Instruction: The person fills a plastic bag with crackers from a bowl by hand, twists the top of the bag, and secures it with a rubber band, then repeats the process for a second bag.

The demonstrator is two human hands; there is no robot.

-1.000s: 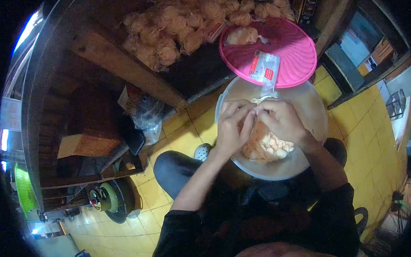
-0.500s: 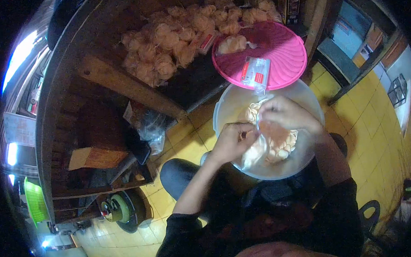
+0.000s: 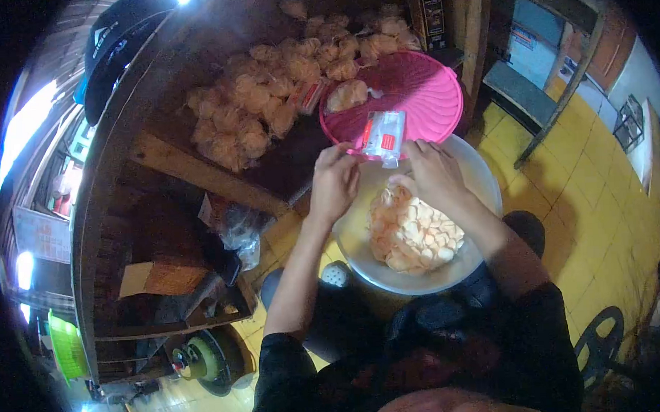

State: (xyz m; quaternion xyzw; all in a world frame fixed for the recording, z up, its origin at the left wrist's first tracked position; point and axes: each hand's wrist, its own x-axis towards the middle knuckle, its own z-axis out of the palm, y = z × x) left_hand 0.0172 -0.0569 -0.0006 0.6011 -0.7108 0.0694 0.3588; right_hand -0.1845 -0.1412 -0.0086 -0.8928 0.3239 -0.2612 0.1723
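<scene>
Head view: looking down, entries run left to right.
Bagged crackers (image 3: 257, 110): heaped on dark table (image 3: 180, 73).
Left hand (image 3: 334, 182): fingers curled, tips at the tray rim just beside the packet; whether it grips cannot be told.
Plastic packet (image 3: 384, 135): small, red-labelled, on the tray's near edge, between both hands.
Pink tray (image 3: 420, 86): overlaps the basin's far rim.
Right hand (image 3: 434, 175): fingers bent, tips at the packet's lower corner; hold unclear.
Basin (image 3: 490, 200): pale, holding loose crackers (image 3: 418, 235).
</scene>
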